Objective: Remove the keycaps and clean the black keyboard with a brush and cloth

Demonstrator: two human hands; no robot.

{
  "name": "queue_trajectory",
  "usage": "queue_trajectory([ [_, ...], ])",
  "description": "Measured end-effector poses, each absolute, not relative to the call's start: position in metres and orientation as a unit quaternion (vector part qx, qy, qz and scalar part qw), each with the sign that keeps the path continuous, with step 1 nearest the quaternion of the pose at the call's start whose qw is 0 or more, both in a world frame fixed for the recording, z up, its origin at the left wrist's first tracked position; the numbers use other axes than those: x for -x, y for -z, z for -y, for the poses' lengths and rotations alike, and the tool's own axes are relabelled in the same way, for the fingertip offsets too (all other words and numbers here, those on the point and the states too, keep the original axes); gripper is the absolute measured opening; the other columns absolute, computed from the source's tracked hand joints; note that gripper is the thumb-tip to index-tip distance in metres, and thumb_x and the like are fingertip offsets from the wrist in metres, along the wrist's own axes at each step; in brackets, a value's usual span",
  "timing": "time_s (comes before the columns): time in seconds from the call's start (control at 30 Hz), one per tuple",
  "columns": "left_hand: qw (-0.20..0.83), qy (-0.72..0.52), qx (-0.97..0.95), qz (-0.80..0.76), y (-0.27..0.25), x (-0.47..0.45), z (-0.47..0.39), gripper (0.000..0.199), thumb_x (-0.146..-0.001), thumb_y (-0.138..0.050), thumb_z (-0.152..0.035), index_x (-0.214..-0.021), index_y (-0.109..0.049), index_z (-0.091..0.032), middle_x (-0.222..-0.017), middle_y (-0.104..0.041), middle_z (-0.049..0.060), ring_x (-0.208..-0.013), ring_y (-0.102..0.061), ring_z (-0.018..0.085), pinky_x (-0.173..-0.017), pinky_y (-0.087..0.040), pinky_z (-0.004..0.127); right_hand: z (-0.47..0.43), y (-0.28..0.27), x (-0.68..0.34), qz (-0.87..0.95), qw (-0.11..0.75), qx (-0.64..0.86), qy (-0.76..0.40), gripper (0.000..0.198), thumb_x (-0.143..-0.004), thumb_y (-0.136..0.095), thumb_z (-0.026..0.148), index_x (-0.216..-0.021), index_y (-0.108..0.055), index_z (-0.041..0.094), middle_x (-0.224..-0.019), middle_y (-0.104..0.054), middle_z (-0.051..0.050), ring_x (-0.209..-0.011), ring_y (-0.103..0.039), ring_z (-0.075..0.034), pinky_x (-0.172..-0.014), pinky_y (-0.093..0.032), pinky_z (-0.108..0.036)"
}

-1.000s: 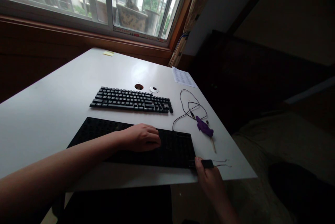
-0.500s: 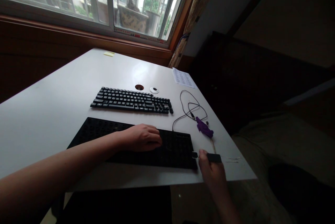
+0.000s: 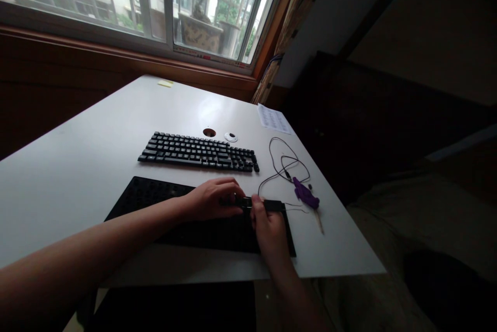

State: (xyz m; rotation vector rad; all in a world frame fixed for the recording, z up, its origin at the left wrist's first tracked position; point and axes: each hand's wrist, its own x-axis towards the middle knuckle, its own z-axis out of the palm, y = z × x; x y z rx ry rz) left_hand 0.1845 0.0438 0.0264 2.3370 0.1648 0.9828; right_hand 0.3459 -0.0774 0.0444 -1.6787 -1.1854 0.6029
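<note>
A dark keyboard base [image 3: 217, 236] lies at the desk's front, its left part showing empty key sockets. Across its right half my right hand [image 3: 268, 223] is closed around a dark keycap puller [image 3: 271, 204], thumb on top. Two thin wires stick out of the puller's right end. My left hand [image 3: 217, 199] is over the base, fingers curled at the puller's left end; a small dark thing between them is too dim to make out. Behind the base, black keycaps [image 3: 198, 150] lie in keyboard order.
A black cable [image 3: 272, 173] loops to the base's right. Beside it lie a purple object [image 3: 306, 193] and a thin light stick [image 3: 319, 221]. A round white ring [image 3: 231, 137], a desk hole [image 3: 209, 132], a printed sheet [image 3: 274, 118] and a yellow note [image 3: 165, 83] are farther back.
My right hand has moved left with the puller, from beyond the base's right edge to over the base. My left hand has lifted slightly and its fingers now meet the puller's left end.
</note>
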Motion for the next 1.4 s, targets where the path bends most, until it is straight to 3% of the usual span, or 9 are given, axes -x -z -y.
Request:
queue_trajectory([
  [0.23, 0.287, -0.408, -0.863, -0.075, -0.031, -0.184, -0.043, 0.012, -0.088, -0.066, -0.022, -0.098, -0.063, -0.015, -0.085, -0.065, 0.004, -0.065, -0.060, 0.010, -0.059, -0.053, 0.021, 0.076, -0.042, -0.343, 0.475, 0.503, 0.656, -0.301, 0.051, -0.094, -0.052, 0.061, -0.062, -0.047, 0.022, -0.056, -0.046, 0.004, -0.053, -0.046, -0.012, -0.054, -0.039, -0.023],
  [0.37, 0.295, -0.433, -0.848, -0.077, -0.033, -0.183, -0.044, 0.011, -0.084, -0.065, -0.017, -0.094, -0.061, -0.015, -0.086, -0.062, 0.004, -0.066, -0.059, 0.011, -0.059, -0.053, 0.022, 0.077, -0.037, -0.358, 0.401, 0.597, 0.636, -0.280, 0.034, -0.092, -0.059, 0.055, -0.096, -0.055, 0.022, -0.068, -0.052, 0.006, -0.055, -0.048, -0.011, -0.053, -0.040, -0.021],
  [0.47, 0.299, -0.437, -0.845, -0.078, -0.033, -0.183, -0.044, 0.010, -0.083, -0.063, -0.017, -0.093, -0.059, -0.015, -0.086, -0.060, 0.004, -0.065, -0.057, 0.010, -0.057, -0.052, 0.022, 0.081, -0.039, -0.376, 0.372, 0.639, 0.648, -0.181, 0.038, -0.090, -0.064, 0.050, -0.112, -0.054, 0.022, -0.087, -0.061, 0.000, -0.069, -0.059, -0.014, -0.063, -0.048, -0.025],
  [0.53, 0.289, -0.433, -0.850, -0.076, -0.033, -0.183, -0.044, 0.010, -0.083, -0.062, -0.017, -0.091, -0.058, -0.016, -0.085, -0.059, 0.003, -0.064, -0.055, 0.010, -0.057, -0.050, 0.022, 0.086, -0.044, -0.385, 0.420, 0.612, 0.666, -0.076, 0.033, -0.090, -0.066, 0.046, -0.111, -0.058, 0.021, -0.101, -0.064, -0.005, -0.083, -0.062, -0.017, -0.075, -0.052, -0.031],
  [0.63, 0.265, -0.427, -0.862, -0.072, -0.032, -0.184, -0.042, 0.010, -0.081, -0.063, -0.018, -0.090, -0.058, -0.016, -0.082, -0.058, 0.002, -0.064, -0.054, 0.010, -0.057, -0.049, 0.022, 0.091, -0.053, -0.390, 0.589, 0.475, 0.654, 0.026, 0.019, -0.092, -0.066, 0.040, -0.099, -0.068, 0.022, -0.107, -0.066, -0.008, -0.099, -0.062, -0.024, -0.091, -0.050, -0.041],
  [0.73, 0.253, -0.426, -0.866, -0.069, -0.031, -0.185, -0.041, 0.012, -0.079, -0.062, -0.018, -0.090, -0.058, -0.016, -0.080, -0.058, 0.002, -0.064, -0.054, 0.010, -0.056, -0.047, 0.021, 0.090, -0.055, -0.383, 0.712, 0.349, 0.609, 0.022, 0.019, -0.095, -0.065, 0.038, -0.107, -0.071, 0.025, -0.107, -0.070, -0.008, -0.103, -0.063, -0.026, -0.093, -0.051, -0.044],
  [0.8, 0.250, -0.427, -0.866, -0.068, -0.031, -0.185, -0.041, 0.012, -0.079, -0.062, -0.017, -0.090, -0.058, -0.016, -0.080, -0.059, 0.002, -0.063, -0.053, 0.010, -0.055, -0.046, 0.021, 0.087, -0.053, -0.377, 0.741, 0.315, 0.594, 0.005, 0.020, -0.098, -0.062, 0.036, -0.112, -0.069, 0.024, -0.104, -0.073, -0.008, -0.098, -0.066, -0.025, -0.089, -0.053, -0.042],
  [1.17, 0.334, -0.396, -0.852, -0.078, -0.033, -0.184, -0.042, 0.009, -0.080, -0.063, -0.019, -0.089, -0.061, -0.015, -0.080, -0.061, 0.003, -0.066, -0.057, 0.011, -0.058, -0.046, 0.021, 0.087, -0.047, -0.359, 0.676, 0.423, 0.593, -0.109, 0.012, -0.096, -0.062, 0.026, -0.104, -0.072, 0.025, -0.100, -0.074, -0.004, -0.095, -0.070, -0.020, -0.085, -0.056, -0.032],
  [1.4, 0.442, -0.379, -0.807, -0.096, -0.038, -0.180, -0.048, 0.011, -0.082, -0.066, -0.022, -0.090, -0.063, -0.014, -0.080, -0.059, 0.001, -0.069, -0.054, 0.011, -0.061, -0.046, 0.020, 0.086, -0.043, -0.357, 0.678, 0.429, 0.591, -0.085, 0.013, -0.096, -0.062, 0.023, -0.107, -0.070, 0.025, -0.102, -0.073, -0.003, -0.097, -0.069, -0.020, -0.089, -0.053, -0.032],
])
